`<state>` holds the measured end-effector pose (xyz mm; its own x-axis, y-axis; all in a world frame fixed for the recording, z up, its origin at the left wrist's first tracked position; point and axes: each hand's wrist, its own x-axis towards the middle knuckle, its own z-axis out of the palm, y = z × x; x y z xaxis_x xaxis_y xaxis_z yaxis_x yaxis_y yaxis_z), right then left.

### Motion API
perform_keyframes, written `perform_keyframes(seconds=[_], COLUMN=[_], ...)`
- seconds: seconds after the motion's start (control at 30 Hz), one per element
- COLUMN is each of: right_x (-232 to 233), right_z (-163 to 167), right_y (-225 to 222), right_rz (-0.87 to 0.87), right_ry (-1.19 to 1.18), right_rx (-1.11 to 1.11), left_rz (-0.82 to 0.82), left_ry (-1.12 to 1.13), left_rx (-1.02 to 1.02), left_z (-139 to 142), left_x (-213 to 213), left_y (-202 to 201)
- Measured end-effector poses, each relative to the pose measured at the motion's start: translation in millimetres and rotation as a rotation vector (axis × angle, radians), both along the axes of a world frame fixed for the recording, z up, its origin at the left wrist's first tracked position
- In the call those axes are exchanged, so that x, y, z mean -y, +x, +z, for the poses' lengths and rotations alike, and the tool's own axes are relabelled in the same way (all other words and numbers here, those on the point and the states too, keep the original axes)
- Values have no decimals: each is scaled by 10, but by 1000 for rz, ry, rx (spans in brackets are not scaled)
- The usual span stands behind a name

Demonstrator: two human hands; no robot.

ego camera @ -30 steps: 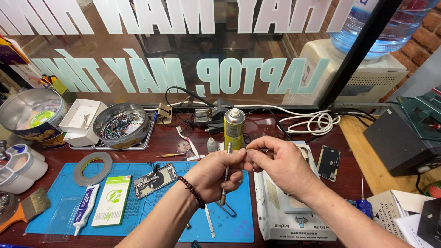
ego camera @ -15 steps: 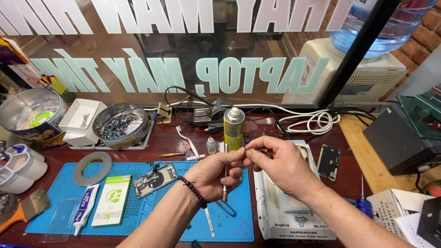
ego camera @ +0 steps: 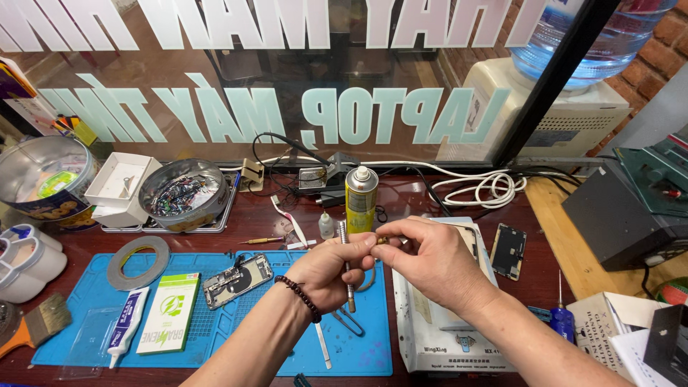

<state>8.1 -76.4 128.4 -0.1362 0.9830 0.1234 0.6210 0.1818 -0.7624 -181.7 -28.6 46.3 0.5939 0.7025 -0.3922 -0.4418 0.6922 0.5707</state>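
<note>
My left hand [ego camera: 326,269], with a dark bead bracelet at the wrist, grips a thin metal tool [ego camera: 350,295] that stands almost upright above the blue work mat [ego camera: 79,290]. With my right hand [ego camera: 433,261] I pinch a small brownish piece [ego camera: 383,240] against the tool's top end. Both hands meet just in front of a yellow spray can [ego camera: 361,201]. An opened phone [ego camera: 236,279] lies on the mat left of my left hand. Metal tweezers [ego camera: 349,322] lie on the mat below the hands.
On the mat lie a tape roll [ego camera: 138,261], a green-and-white box [ego camera: 170,312] and a tube [ego camera: 127,326]. A round tin of small parts [ego camera: 183,193] stands behind. A white flat machine [ego camera: 437,337], a phone screen [ego camera: 509,251] and a blue screwdriver [ego camera: 562,319] are on the right.
Both hands have stayed together over the mat, drifting slightly down. The tool in my left hand has turned a little more upright; my right fingers stay at its top.
</note>
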Motion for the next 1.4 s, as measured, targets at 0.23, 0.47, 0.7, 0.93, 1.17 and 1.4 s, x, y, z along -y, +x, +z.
perform_keyframes(seconds=[0.23, 0.47, 0.7, 0.93, 1.17, 1.4], right_x=[-10, -4, 15, 14, 13, -29], right_z=[34, 27, 25, 64, 99, 162], right_y=[64, 171, 289, 322, 344, 410], right_rz=[-57, -56, -86, -69, -20, 100], right_ry=[-94, -55, 61, 77, 208, 210], right_rx=[-233, -333, -247, -198, -29, 85], left_rz=[3, 15, -48, -51, -18, -67], left_ry=[-68, -94, -63, -9, -2, 77], left_rx=[157, 218, 245, 194, 65, -31], left_z=[23, 85, 78, 108, 153, 182], left_x=[7, 35, 23, 15, -1, -39], left_y=[43, 172, 278, 308, 310, 297])
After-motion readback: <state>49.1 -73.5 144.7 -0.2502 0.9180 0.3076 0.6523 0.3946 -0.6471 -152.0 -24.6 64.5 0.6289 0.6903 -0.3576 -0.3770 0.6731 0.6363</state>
